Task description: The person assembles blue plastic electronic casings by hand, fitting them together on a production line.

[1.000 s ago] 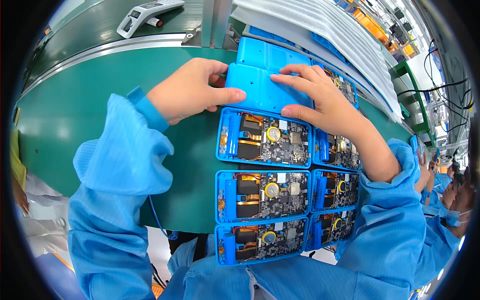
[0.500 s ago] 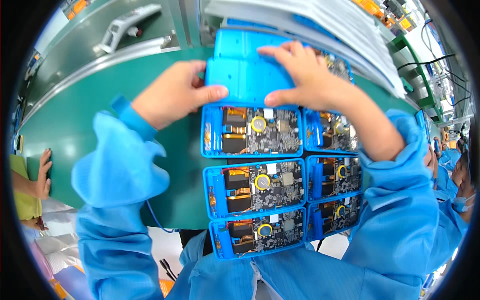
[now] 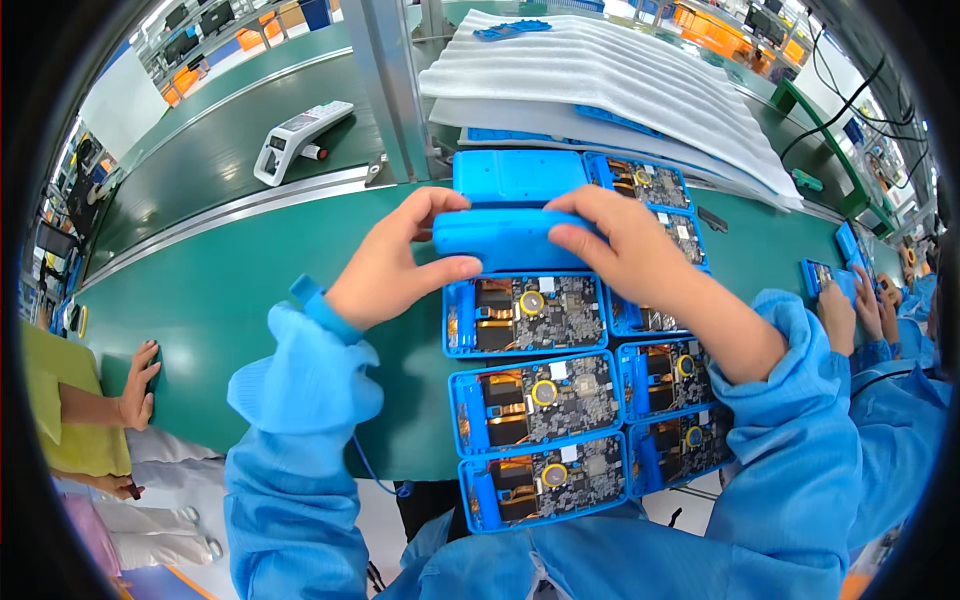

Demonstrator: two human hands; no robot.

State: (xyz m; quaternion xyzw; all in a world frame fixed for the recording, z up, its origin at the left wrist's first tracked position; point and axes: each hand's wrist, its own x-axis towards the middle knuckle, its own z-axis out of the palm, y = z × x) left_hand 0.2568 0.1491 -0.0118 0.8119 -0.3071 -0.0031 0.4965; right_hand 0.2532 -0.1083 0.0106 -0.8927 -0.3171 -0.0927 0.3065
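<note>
My left hand (image 3: 405, 265) grips the left end of a blue plastic case (image 3: 490, 238), its thumb along the near edge. At the other end my right hand (image 3: 625, 240) closes on it with thumb and fingers. The case is tipped so its long side shows; whatever is inside it is hidden. Just beyond lies another blue case (image 3: 520, 178), smooth side up. Nearest on this side is an uncovered blue case (image 3: 530, 312) showing a circuit board and a yellow-ringed round cell. Several similar uncovered cases (image 3: 545, 400) lie in two columns towards me.
White foam sheets (image 3: 600, 75) are stacked beyond the cases, with blue parts between them. A grey-white handheld device (image 3: 300, 140) lies behind the metal rail. Another person's hand (image 3: 140, 385) rests on the green table (image 3: 250, 300) at left; a co-worker's hands (image 3: 855, 310) hold blue cases at right.
The held case was lying flatter with its broad face up; now it is tipped and its long side shows. My view has shifted to take in more of the far bench.
</note>
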